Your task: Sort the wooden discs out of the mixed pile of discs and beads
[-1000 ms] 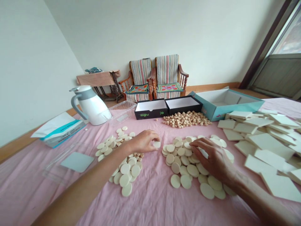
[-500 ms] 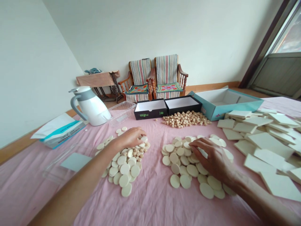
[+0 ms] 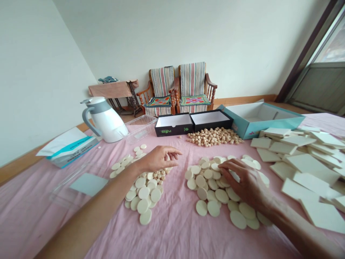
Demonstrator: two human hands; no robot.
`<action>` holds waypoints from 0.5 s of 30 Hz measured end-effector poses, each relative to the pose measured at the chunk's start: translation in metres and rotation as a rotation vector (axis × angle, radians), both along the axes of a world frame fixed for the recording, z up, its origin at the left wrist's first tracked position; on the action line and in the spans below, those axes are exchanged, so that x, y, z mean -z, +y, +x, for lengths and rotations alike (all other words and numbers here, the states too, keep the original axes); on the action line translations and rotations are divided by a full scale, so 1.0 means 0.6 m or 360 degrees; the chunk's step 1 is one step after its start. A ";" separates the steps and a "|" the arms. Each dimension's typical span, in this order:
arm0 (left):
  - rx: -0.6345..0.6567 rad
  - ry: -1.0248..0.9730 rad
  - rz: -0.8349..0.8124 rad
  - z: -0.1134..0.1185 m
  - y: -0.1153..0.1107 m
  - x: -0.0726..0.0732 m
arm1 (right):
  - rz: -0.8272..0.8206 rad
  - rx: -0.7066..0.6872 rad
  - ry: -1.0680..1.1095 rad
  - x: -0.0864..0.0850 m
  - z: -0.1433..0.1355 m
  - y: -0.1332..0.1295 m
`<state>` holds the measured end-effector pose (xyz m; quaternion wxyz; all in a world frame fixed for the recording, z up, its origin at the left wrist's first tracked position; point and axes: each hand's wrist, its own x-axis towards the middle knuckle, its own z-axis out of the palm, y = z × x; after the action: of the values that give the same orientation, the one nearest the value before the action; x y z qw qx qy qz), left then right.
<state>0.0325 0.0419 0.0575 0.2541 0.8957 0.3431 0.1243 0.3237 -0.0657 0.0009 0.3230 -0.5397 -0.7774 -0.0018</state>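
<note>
My left hand [image 3: 161, 158] hovers over the right edge of the left pile of round wooden discs [image 3: 143, 192]. Its fingers are stretched out, the thumb stands apart below them, and nothing shows between them. Small wooden beads [image 3: 161, 175] lie just under this hand, among the discs. Over the right pile of discs [image 3: 212, 185], my right hand [image 3: 244, 178] is bent, with thumb and fingertips close together at the edge of a pale wooden disc [image 3: 215, 167]. A whitish surface shows in the gap behind the fingertips.
Square wooden tiles [image 3: 309, 162] are heaped at the right, near a teal box [image 3: 258, 126]. Two black boxes [image 3: 174, 127] stand behind a heap of wooden pieces [image 3: 215, 136]. A white jug [image 3: 106, 120], tissue pack [image 3: 72, 147] and clear plastic trays [image 3: 142, 124] are on the left.
My left hand has lifted off the left pile and moved right, its fingers straightening out. My right hand keeps its place on the right pile.
</note>
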 end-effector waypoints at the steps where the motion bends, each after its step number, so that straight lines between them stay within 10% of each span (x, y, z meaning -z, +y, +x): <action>1: -0.0006 0.0019 0.0066 0.001 -0.001 0.000 | 0.0006 -0.0001 0.0004 -0.001 0.000 0.000; 15: -0.0072 0.0221 0.0433 0.030 0.039 0.047 | 0.0054 -0.0018 0.0021 0.002 0.000 0.001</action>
<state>0.0505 0.0652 0.0295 0.1033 0.9204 0.3599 0.1131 0.3239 -0.0650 -0.0004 0.3372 -0.5297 -0.7782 -0.0095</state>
